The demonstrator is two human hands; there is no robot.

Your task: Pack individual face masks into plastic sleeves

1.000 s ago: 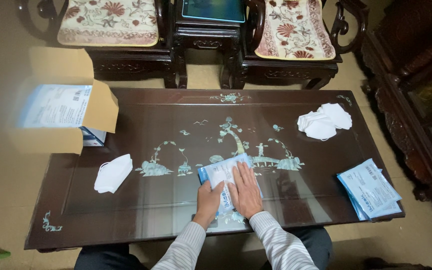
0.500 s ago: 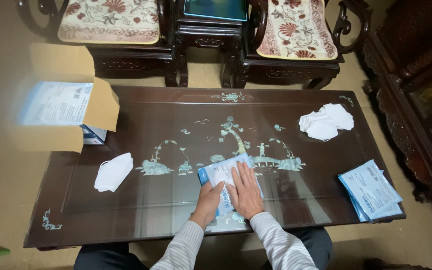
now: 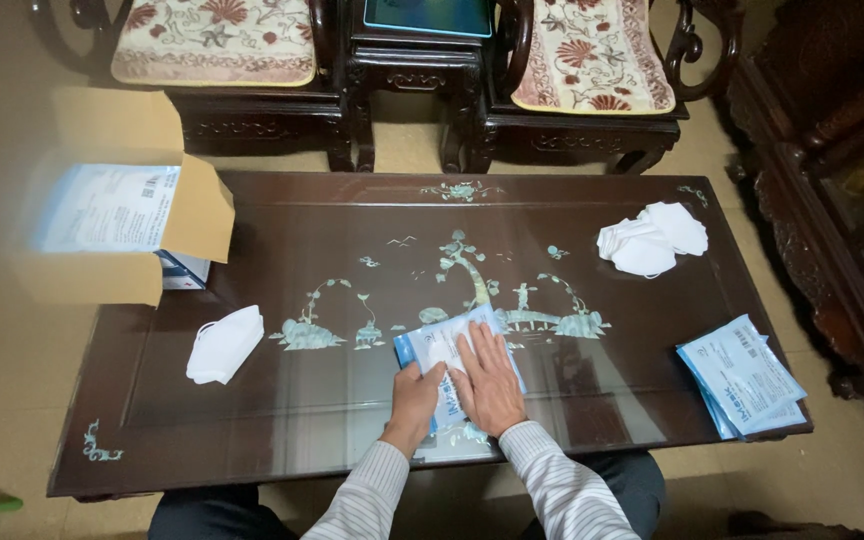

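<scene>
A flat blue-and-white pouch point(image 3: 449, 355) lies at the near edge of the table point(image 3: 352, 215), under both hands. A stack of like pouches point(image 3: 742, 378) sits at the near right corner. An open cardboard box point(image 3: 117, 235) overhangs the left end, holding a pale blue-white printed pack point(image 3: 107, 207). A teal screen point(image 3: 427, 15) rests on the stand beyond.

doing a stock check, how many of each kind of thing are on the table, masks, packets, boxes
Loose white masks: 1 single mask, plus a pile of masks too overlapped to count
Blue and white packets: 1 flat packet under the left hand and right hand, plus a stack of packets, number unclear
Cardboard box: 1
Total: 5 items or groups
</scene>
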